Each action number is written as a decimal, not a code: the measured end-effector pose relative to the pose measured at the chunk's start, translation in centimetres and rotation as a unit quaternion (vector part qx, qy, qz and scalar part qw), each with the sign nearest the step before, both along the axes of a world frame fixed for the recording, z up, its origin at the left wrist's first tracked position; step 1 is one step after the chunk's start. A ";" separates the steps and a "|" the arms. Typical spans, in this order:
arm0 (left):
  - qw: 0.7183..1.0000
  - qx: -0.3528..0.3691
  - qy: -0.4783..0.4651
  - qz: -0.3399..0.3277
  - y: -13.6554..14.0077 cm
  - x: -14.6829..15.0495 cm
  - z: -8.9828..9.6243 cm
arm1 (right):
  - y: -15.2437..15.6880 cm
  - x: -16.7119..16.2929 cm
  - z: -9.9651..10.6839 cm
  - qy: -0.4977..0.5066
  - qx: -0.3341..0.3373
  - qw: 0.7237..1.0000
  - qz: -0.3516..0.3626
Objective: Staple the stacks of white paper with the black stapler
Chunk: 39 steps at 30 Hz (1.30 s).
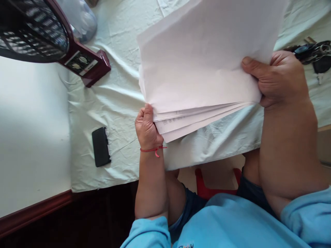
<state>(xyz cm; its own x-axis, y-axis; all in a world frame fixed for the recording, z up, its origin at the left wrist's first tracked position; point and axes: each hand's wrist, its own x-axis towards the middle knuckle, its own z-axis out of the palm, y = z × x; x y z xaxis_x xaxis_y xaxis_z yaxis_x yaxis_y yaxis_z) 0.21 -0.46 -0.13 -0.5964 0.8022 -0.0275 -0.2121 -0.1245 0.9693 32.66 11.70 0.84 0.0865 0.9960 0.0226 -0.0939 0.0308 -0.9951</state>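
A stack of white paper sheets (201,65) is held up over the cloth-covered table, its lower edges fanned out so that bits of print show on the sheets beneath. My left hand (148,127), with a red string at the wrist, pinches the lower left corner of the stack, thumb on top. On the right side my right hand (280,77) grips the sheets, its thumb lying on the blank top page and its other fingers hidden behind. The top sheet bends slightly upward at the far side.
A pale cloth (124,93) with creases covers the table. To the left lie a black phone-like case (101,147) and a dark red device with a black grille (88,65). Behind that is a clear plastic bag (81,19). A bunch of keys (319,55) rests at the right.
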 end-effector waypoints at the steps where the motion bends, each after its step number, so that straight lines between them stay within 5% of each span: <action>1: 1.000 0.000 -0.001 0.001 0.0 0.1 0.1 | 0.0 0.0 0.0 -0.001 -0.002 1.000 0.003; 21: 0.995 -0.005 -0.039 -0.089 -0.2 0.6 0.9 | 0.2 0.6 -0.5 -0.007 0.011 1.000 -0.015; 32: 1.000 0.010 0.020 0.007 -0.1 -1.3 -0.4 | 0.1 0.5 -0.1 0.000 0.006 1.000 -0.022; 39: 0.998 0.006 0.056 0.009 0.0 -0.7 -0.5 | 0.1 0.3 -0.1 -0.004 -0.002 1.000 -0.025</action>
